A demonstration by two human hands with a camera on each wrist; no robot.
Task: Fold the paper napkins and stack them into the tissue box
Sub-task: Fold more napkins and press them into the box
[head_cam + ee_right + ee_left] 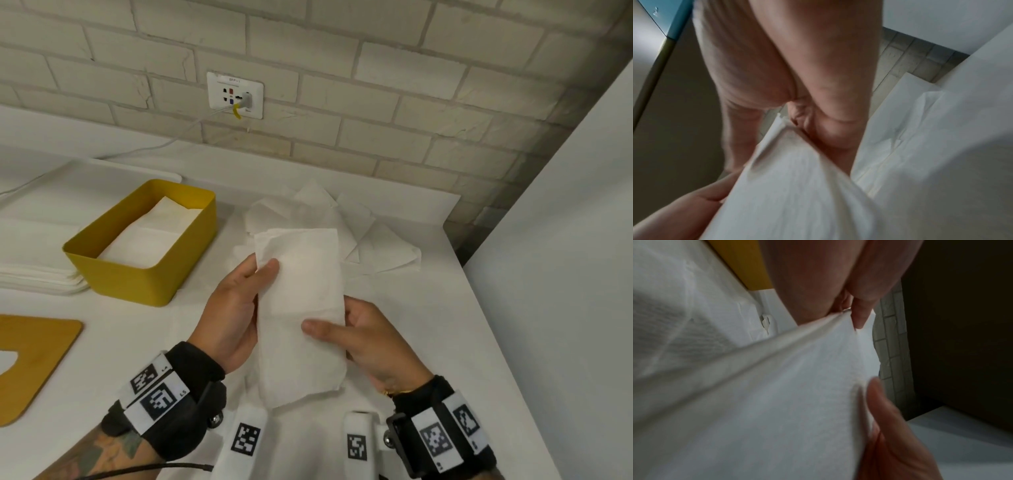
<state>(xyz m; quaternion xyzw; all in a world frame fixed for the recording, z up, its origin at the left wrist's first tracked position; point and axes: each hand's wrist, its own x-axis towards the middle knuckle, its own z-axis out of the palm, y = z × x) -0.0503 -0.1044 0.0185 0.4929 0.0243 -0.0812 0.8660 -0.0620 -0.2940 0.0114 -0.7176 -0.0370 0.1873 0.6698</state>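
Folded napkin (301, 308) held up over the bench's near edge, left hand (233, 308) pinching its left side, right hand (370, 339) gripping its right, yellow tissue box (144, 277) toward the left, loose napkins (359, 233) by the back edge

White brick wall (342, 68), socket plate (235, 95), white counter (428, 308).

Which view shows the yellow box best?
Head view: the whole box shows, open, with napkins lying inside. Left wrist catches only a yellow strip behind the hand. Right wrist doesn't show it.
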